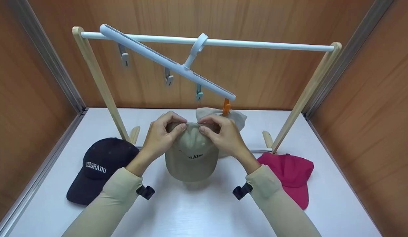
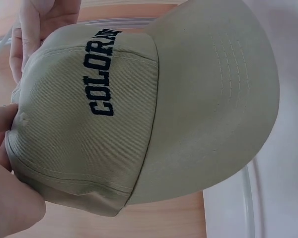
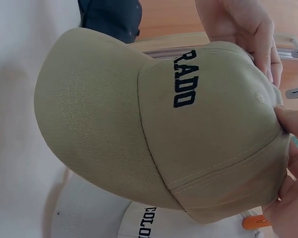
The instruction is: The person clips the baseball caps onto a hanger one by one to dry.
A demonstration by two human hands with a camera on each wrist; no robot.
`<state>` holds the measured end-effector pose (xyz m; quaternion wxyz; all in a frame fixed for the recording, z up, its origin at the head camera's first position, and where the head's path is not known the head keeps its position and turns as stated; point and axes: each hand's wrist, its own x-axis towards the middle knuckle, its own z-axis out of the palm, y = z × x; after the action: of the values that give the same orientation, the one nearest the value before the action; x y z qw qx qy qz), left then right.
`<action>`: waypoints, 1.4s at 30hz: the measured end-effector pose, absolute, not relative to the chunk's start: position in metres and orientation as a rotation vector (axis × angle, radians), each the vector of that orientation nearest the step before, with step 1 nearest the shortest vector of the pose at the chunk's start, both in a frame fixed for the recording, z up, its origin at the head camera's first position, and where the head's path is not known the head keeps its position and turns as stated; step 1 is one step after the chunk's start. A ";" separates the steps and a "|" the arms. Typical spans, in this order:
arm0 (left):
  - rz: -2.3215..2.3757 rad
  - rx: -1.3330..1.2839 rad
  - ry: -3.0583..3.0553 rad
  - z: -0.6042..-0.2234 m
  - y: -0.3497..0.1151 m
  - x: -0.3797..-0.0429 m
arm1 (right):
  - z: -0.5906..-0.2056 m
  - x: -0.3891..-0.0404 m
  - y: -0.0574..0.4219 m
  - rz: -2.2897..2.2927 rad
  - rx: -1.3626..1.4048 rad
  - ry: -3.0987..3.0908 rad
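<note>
An olive-khaki baseball cap (image 1: 192,164) with dark lettering hangs between both hands, its brim pointing down. My left hand (image 1: 162,133) pinches the crown's top on the left, thumb in front and fingers behind. On the right side of the crown, my right hand (image 1: 223,133) pinches the fabric the same way. The lettering COLORADO shows best in the left wrist view on the cap's front panel (image 2: 89,124). Behind the right hand, a light grey cap (image 1: 238,118) hangs from an orange clip (image 1: 226,107) at the low end of a tilted pale-blue hanger (image 1: 151,54).
The hanger hooks over a white rod (image 1: 273,45) on a wooden-legged rack (image 1: 100,79). Grey clips (image 1: 168,79) and a teal clip (image 1: 199,93) dangle from it. A navy cap (image 1: 108,158) lies at left, a crimson cap (image 1: 289,171) at right, on the white table (image 1: 190,214).
</note>
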<state>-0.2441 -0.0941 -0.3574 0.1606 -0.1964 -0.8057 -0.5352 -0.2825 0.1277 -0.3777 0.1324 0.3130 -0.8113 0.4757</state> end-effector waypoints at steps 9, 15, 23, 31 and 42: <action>-1.550 -0.577 -2.314 -0.351 -0.096 -0.249 | -0.373 -0.285 0.126 1.402 0.870 -2.360; -1.583 -0.595 -2.334 -0.348 -0.098 -0.252 | -0.369 -0.285 0.127 1.396 0.854 -2.355; -1.620 -0.614 -2.341 -0.363 -0.100 -0.273 | -0.366 -0.285 0.130 1.448 0.837 -2.345; -1.627 -0.662 -2.324 -0.370 -0.103 -0.281 | -0.362 -0.285 0.128 1.444 0.796 -2.342; -1.576 -0.721 -2.362 -0.368 -0.102 -0.283 | -0.361 -0.289 0.123 1.460 0.796 -2.315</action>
<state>-0.2828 -0.1017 -0.3684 0.1056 -0.2448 -0.8018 -0.5349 -0.2893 0.1229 -0.3610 0.1453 0.2765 -0.8035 0.5068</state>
